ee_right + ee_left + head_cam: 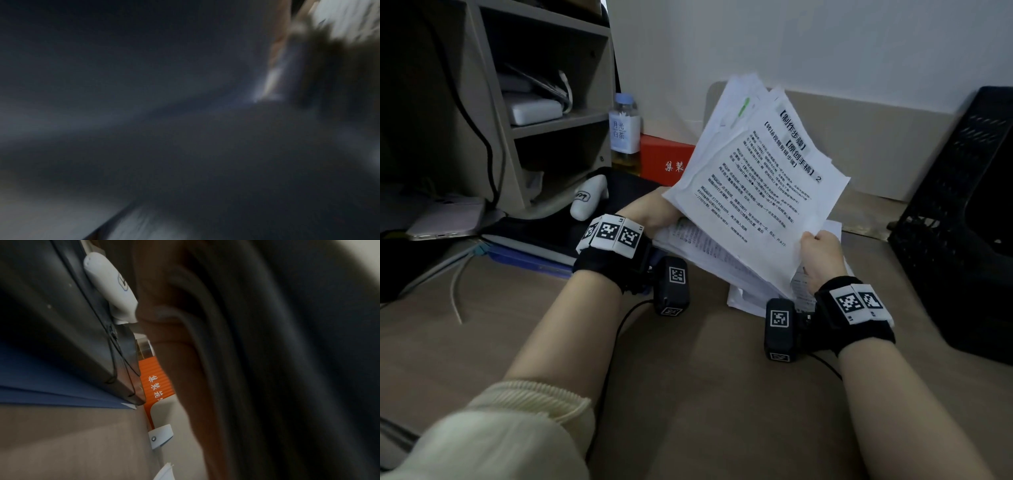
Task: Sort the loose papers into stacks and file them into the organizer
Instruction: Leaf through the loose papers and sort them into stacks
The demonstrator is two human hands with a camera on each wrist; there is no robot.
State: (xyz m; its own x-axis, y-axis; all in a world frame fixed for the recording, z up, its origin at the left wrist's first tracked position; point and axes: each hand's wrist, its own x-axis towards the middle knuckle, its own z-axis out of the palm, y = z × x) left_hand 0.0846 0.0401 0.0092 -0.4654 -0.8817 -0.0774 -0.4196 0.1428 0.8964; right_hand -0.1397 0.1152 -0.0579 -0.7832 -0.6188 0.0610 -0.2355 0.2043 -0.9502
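A thick, uneven bundle of printed white papers [753, 178] is held up off the desk, tilted back toward the wall. My left hand [654, 212] grips its left lower edge, fingers hidden behind the sheets. My right hand [822, 257] pinches the bundle's lower right corner. More loose sheets [743, 301] lie flat on the desk under the bundle. A black mesh organizer [962, 212] stands at the right, tipped against the wall. In the left wrist view my hand [185, 369] fills the frame, dark and blurred. The right wrist view is dark blur.
A wooden shelf unit [544, 113] stands at the back left with items inside. Beside it are a tea bottle [624, 133], a red box [664, 157], a white device [589, 200], a blue folder [527, 257] and a phone [445, 219]. Cables trail over the brown desk [705, 394].
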